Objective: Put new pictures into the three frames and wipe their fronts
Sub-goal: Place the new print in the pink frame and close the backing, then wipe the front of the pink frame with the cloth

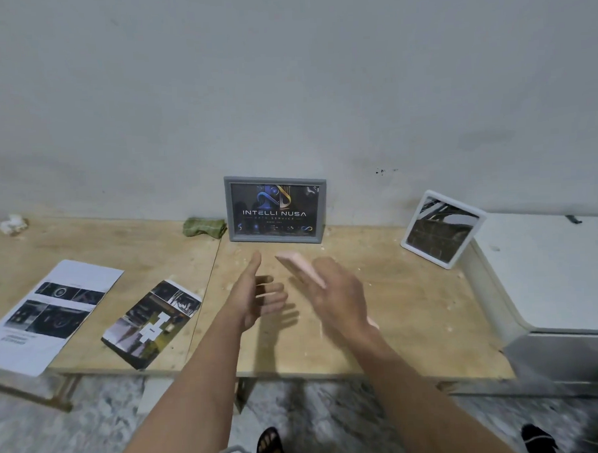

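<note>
A grey frame with a dark logo picture stands upright against the wall at the back of the wooden table. A white frame leans tilted against the white box at the right. My right hand is shut on a pink frame, seen edge-on and blurred, just above the table in front of the grey frame. My left hand hovers beside it, fingers apart and holding nothing. A folded green cloth lies left of the grey frame.
A printed picture sheet lies near the table's front edge, and a larger white sheet with photos overhangs the left corner. Crumpled white tissue sits at the far left. A white box borders the table's right side.
</note>
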{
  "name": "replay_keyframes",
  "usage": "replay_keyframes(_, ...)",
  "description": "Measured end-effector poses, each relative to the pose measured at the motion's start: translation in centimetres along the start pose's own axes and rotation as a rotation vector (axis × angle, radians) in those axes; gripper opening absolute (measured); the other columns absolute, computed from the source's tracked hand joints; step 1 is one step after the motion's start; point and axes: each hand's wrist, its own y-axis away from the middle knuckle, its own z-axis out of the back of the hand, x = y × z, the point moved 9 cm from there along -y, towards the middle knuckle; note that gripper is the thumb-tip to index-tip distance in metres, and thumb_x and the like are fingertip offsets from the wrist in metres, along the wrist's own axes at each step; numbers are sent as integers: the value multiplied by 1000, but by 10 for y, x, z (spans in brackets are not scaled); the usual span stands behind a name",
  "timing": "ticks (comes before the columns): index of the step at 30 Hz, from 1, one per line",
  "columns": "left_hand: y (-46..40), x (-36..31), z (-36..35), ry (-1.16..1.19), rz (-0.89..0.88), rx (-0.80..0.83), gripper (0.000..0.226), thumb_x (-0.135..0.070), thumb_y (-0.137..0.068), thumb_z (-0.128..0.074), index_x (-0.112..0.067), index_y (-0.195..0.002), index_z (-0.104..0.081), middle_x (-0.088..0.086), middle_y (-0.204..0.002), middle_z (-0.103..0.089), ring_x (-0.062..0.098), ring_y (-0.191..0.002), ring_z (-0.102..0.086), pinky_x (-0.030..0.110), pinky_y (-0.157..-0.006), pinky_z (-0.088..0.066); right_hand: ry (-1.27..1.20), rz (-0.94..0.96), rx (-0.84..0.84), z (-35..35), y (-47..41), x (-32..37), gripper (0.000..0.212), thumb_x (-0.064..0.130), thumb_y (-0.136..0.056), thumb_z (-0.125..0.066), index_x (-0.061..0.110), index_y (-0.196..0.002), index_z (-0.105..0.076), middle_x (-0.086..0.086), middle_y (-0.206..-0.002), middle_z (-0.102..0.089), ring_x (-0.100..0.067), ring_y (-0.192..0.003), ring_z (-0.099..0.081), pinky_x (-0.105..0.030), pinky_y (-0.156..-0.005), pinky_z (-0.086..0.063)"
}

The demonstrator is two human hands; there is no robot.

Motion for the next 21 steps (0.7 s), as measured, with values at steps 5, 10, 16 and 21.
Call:
replay_keyframes(5, 3, -36, 21, -29, -96, -172, 22, -3, -80, -68, 7, -100, -70, 22, -86, -69, 31, -66, -65, 36, -60, -53, 128, 409, 226, -39, 19, 47, 31, 51, -82, -57, 26, -100, -57, -1, -95, -56, -25, -87, -54, -34, -71, -41)
replay_keyframes(10, 9, -32, 61, 6, -97, -149, 17, 2, -89, -59, 6, -101, -70, 21, -91, -69, 33, -80, -62, 43, -80, -55, 185, -250, 330, -49, 11, -25, 75, 79, -81, -26, 36, -143, -27, -4, -142, -28, -25, -128, -29, -44, -103, -29)
replay_keyframes(16, 3, -28, 94, 135, -129, -82, 24, -5, -97, -53, 0, -116, -67, 24, -111, -68, 37, -100, -64, 56, -94, -54, -69, -665, 338, -77, -4, -51, 62, 57, -98, -23, 14, -110, -66, -15, -107, -66, -33, -98, -60, -34, -72, -37)
replay_keyframes(21, -19, -33, 146, 112, -130, -208, 25, -11, -99, -54, 1, -119, -65, 23, -104, -74, 38, -90, -72, 55, -81, -59, -85, -642, 342, -133, -23, -22, 64, 55, -98, -25, 7, -96, -67, -17, -94, -67, -33, -87, -61, -34, -69, -39)
